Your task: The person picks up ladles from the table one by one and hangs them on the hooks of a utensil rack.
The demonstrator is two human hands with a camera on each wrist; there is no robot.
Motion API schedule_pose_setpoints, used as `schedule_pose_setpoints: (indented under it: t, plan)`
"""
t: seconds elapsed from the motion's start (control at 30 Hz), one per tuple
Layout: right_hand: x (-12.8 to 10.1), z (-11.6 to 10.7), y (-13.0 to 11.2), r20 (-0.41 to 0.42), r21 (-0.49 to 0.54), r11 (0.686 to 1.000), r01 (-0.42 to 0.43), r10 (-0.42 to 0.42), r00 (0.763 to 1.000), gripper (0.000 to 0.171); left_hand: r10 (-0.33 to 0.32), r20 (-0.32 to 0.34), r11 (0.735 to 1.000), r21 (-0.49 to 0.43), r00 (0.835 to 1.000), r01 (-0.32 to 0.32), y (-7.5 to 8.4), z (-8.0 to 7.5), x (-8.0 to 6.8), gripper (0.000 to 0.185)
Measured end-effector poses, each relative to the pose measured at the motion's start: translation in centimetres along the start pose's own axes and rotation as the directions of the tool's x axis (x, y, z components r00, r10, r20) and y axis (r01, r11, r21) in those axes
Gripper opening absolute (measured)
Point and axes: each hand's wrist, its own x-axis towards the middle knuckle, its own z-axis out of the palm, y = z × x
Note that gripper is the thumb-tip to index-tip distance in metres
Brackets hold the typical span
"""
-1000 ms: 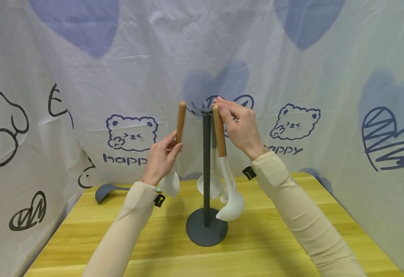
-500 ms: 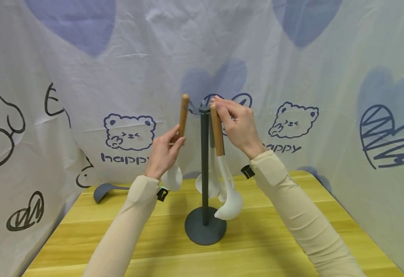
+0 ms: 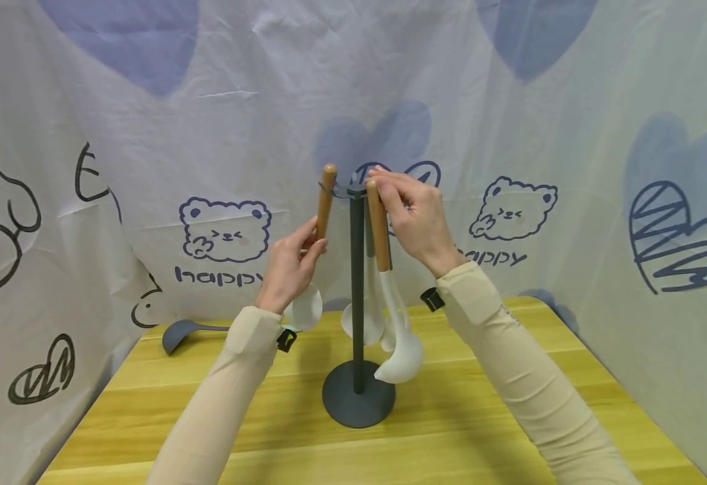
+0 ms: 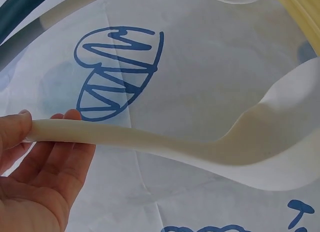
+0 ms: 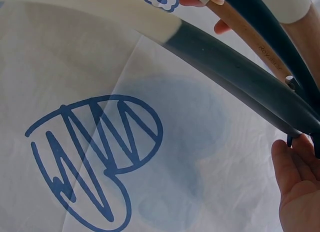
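Observation:
My left hand point(image 3: 293, 263) pinches a white spoon point(image 4: 280, 147) low on its wooden handle point(image 3: 327, 195), where the white shaft begins. The spoon hangs bowl down, and its handle top overlaps a hook on the left of the dark utensil stand point(image 3: 358, 283). At the stand's top, my right hand point(image 3: 417, 212) grips the hook ring, thumb beside the wooden handle of a hanging white ladle point(image 3: 403, 357); its fingertips are partly hidden. In the right wrist view, fingers of the right hand point(image 5: 302, 187) touch the hook end by a dark-handled utensil point(image 5: 235, 72).
More white utensils point(image 3: 368, 327) hang behind the pole. The stand's round base point(image 3: 347, 404) rests on a wooden table point(image 3: 238, 417). A dark grey ladle point(image 3: 178, 335) lies at the back left. A patterned cloth point(image 3: 226, 135) surrounds the table.
My left hand has risen and moved right with the spoon, bringing its handle top over the stand's left hook. The right hand has stayed at the stand's top.

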Motion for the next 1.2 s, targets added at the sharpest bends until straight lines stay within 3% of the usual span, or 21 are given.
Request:
schedule_pose_setpoints:
  t: [0.3, 0.67, 1.2]
  plan:
    - [0.0, -0.1, 0.0, 0.01, -0.012, 1.0, -0.015, 0.015, 1.0, 0.033, -0.02, 0.019, 1.0, 0.011, 1.0, 0.02, 0.0, 0.2, 0.0, 0.04]
    - [0.1, 0.0, 0.1, 0.003, -0.001, 1.0, -0.016, 0.016, 1.0, 0.033, 0.0, 0.058, 1.0, -0.002, 0.998, 0.0, -0.1, 0.8, -0.2, 0.038]
    - [0.0, 0.2, -0.1, -0.009, 0.018, 1.0, -0.022, 0.023, 1.0, 0.033, 0.035, 0.06, 0.998, -0.049, 0.998, -0.032, -0.3, 1.4, -0.6, 0.035]
